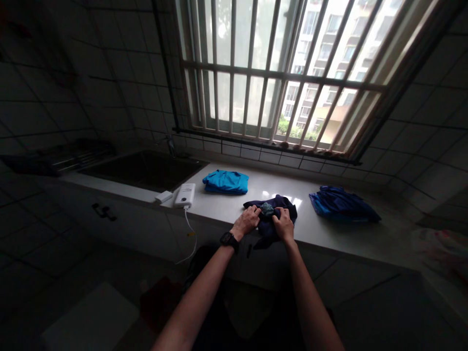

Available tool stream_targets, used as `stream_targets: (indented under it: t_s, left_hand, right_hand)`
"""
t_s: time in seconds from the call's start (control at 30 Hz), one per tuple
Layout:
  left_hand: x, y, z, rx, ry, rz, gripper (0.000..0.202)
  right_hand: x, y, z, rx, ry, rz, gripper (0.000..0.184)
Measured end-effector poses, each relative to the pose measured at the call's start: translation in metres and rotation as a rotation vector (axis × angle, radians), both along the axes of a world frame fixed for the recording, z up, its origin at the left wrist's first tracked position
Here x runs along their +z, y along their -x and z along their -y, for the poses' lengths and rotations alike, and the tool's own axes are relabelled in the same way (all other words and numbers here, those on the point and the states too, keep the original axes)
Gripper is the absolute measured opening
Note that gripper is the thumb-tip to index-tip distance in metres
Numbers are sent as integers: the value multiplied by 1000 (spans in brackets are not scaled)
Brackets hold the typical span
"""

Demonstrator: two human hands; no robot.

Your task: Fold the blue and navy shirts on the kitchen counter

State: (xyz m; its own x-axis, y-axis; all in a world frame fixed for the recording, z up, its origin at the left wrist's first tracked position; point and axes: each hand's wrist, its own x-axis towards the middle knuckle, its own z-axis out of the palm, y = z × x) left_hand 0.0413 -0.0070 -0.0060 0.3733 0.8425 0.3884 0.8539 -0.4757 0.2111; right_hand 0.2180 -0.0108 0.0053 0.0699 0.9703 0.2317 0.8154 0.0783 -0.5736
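Left hand (250, 220): closed, gripping the navy garment (287, 208), with a black watch (229, 241) on my wrist.
Right hand (283, 224): closed on the same garment, just beside my left hand.
Navy garment: bunched on the near edge of the white countertop (234, 210), a teal patch (267, 209) showing between my hands.
Left: a folded blue shirt (225, 181), then a white power bank (185, 195).
Right: a rumpled dark blue garment (341, 205).

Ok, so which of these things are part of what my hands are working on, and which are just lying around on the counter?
Being worked on:
- the dark navy garment, gripped by the left hand and right hand

Just lying there:
- the folded bright blue garment
- the heaped blue garment
- the white power bank
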Motion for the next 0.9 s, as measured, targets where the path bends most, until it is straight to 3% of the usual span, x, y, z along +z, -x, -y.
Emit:
stream_targets:
  t_s: [0.43, 0.67, 0.8, 0.9]
  left_hand:
    - [-8, 3, -6, 6, -32, 25, 24]
    - [-4, 16, -16, -29, 119, 508, 17]
    - [1, 23, -18, 30, 196, 722, 19]
    - [5, 25, -17, 7, 242, 797, 24]
  right_hand:
    - [-5, 0, -3, 1, -33, -15, 38]
    - [-4, 1, -3, -1, -69, -92, 37]
    - [-8, -5, -7, 2, -102, -264, 31]
    - [-12, -14, -13, 0, -90, -436, 27]
